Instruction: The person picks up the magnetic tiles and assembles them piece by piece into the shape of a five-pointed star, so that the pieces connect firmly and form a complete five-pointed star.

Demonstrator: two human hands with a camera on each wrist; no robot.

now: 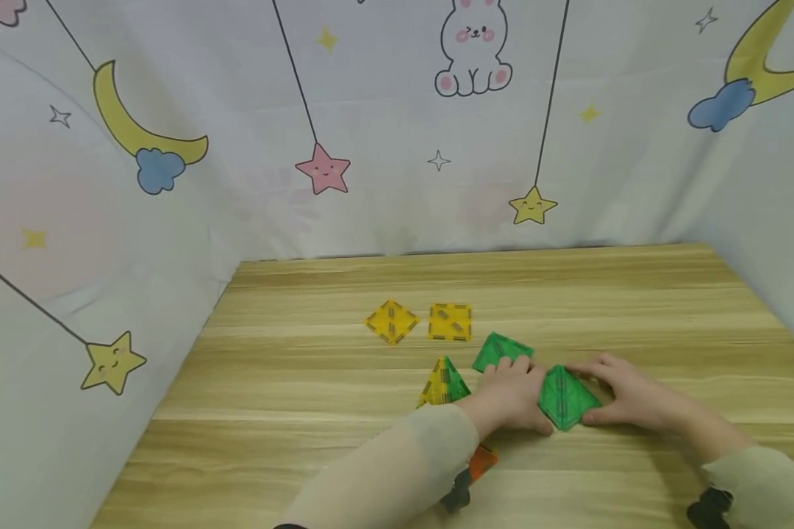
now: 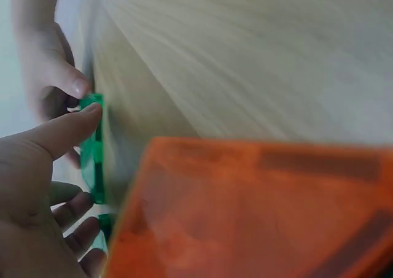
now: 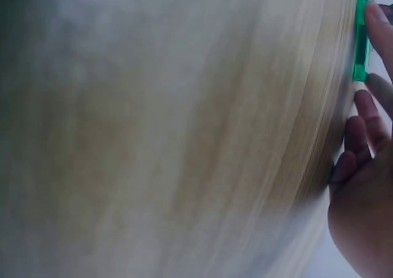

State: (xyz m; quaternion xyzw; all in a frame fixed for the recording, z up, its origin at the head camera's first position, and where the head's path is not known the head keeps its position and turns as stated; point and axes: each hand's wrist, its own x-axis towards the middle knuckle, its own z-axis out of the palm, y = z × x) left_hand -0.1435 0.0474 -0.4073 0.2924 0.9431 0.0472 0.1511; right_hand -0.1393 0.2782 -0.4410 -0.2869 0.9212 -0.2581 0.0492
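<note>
In the head view, a green magnetic tile piece [image 1: 565, 400] lies low over the table, between both hands. My left hand [image 1: 512, 393] grips its left side; in the left wrist view the left thumb presses on the green edge. From the right, my right hand [image 1: 635, 393] holds the same piece between thumb and index finger. Just beyond the left hand lies another green tile piece [image 1: 499, 351], partly covered by the fingers. Beside the left forearm stands a yellow and green pyramid [image 1: 445, 382], its base hidden by the sleeve.
Farther back on the wooden table [image 1: 304, 367] lie a yellow diamond-shaped piece [image 1: 392, 322] and a yellow square piece [image 1: 450, 322]. An orange tile [image 2: 258, 210] fills the foreground of the left wrist view, under the left forearm. A printed curtain [image 1: 397, 206] hangs behind the table.
</note>
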